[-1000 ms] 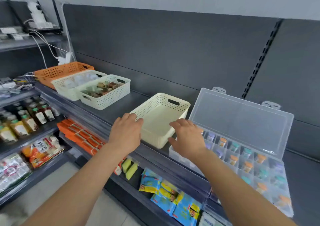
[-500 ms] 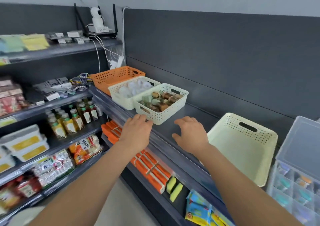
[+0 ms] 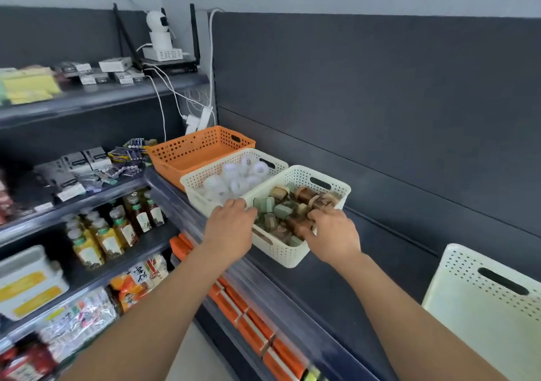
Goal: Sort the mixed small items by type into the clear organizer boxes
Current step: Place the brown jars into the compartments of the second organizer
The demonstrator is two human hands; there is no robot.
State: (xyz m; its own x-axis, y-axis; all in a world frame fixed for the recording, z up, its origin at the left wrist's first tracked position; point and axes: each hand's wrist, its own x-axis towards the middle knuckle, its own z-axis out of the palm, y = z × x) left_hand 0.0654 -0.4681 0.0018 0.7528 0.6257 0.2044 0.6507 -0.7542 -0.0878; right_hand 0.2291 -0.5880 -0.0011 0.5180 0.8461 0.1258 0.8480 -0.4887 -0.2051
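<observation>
**A:** What carries it all?

**B:** A long dark grey metal shelf (image 3: 336, 293). 3 baskets stand in a row on it, side touching side. An orange perforated plastic basket (image 3: 193, 152) is farthest, a white perforated plastic basket (image 3: 199, 184) is in the middle, and a cream perforated plastic basket (image 3: 281, 252) is nearest. A 4th, a pale empty perforated basket (image 3: 468, 307), stands well apart at the right edge.

**A:** Why packed like that?

**B:** My guess is 1 bin per stock, so each can be pulled out alone.

**A:** And the hands?

**B:** Both are at the cream basket. The left hand (image 3: 231, 228) has its fingers folded over the near left corner of the rim, holding it. The right hand (image 3: 330, 234) lies over the near right side, fingers bent down among the contents. Whether it clasps the rim or pinches a piece, I cannot tell.

**A:** Why 2 hands on 1 basket?

**B:** It reads as a hold for moving the whole basket. It is full, and held from 1 side it would likely tip.

**A:** And the things to sort?

**B:** The green and brown small items (image 3: 281, 209) lie heaped and mixed in that cream basket. Translucent white rolls (image 3: 237, 178) fill the white one. The clear organizer boxes are out of view, so I judge the sorting of this heap not yet begun.
</observation>
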